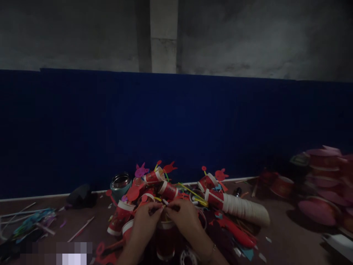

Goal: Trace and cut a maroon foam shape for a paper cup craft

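Note:
My left hand (147, 219) and my right hand (184, 217) meet near the bottom middle of the head view. Thumb and fingers of each are pinched together, tip close to tip. Something small and pale shows between the fingertips, too dim and tiny to name. Just below them a red paper cup (165, 241) stands upright, its upper part partly covered by the hands. Beyond the fingers lies a heap of red paper cups with paper cutouts and straws, among them a tilted cup (120, 217) left of my left hand.
A long stack of nested paper cups (245, 209) lies at right, with a red-handled tool (238, 232) before it. A teal metal container (120, 184) stands behind. Blurred pink and red items (322, 191) pile up far right. A blue partition (176, 125) backs the table.

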`<state>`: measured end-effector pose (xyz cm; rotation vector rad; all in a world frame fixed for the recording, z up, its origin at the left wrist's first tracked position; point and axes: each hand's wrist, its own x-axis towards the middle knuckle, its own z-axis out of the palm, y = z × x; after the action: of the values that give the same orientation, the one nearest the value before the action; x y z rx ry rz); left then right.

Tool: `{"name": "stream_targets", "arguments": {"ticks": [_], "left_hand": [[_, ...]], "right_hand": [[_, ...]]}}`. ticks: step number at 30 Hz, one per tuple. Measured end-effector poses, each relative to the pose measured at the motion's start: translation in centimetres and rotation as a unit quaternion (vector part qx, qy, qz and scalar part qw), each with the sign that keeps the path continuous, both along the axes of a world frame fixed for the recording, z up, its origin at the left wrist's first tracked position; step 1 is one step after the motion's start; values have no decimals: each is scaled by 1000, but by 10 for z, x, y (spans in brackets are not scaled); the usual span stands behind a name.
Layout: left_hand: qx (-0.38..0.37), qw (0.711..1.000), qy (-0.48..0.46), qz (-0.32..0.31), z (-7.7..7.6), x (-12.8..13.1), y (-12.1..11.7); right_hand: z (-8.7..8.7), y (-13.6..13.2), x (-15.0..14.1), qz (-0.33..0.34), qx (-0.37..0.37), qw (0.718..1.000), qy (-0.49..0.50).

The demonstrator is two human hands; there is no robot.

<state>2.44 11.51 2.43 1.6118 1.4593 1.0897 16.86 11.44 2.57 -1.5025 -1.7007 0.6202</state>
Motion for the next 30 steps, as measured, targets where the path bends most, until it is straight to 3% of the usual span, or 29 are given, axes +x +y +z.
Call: {"name": "stream_targets", "arguments": {"ticks": [4, 9, 18, 30], "left_hand": [[-1, 1000, -19, -21, 8, 0, -5], [-53, 994, -55, -81, 9, 3, -9], [-84, 980, -79, -160, 13, 6, -14], [-54, 989, -1, -138, 0, 10, -17]], "right_hand": [[3, 0, 9, 71, -28, 996, 52], [8, 0, 25, 154, -41, 987, 38], [25, -7, 42, 241, -81, 965, 68], [27, -4, 42, 210, -86, 974, 29]]}}
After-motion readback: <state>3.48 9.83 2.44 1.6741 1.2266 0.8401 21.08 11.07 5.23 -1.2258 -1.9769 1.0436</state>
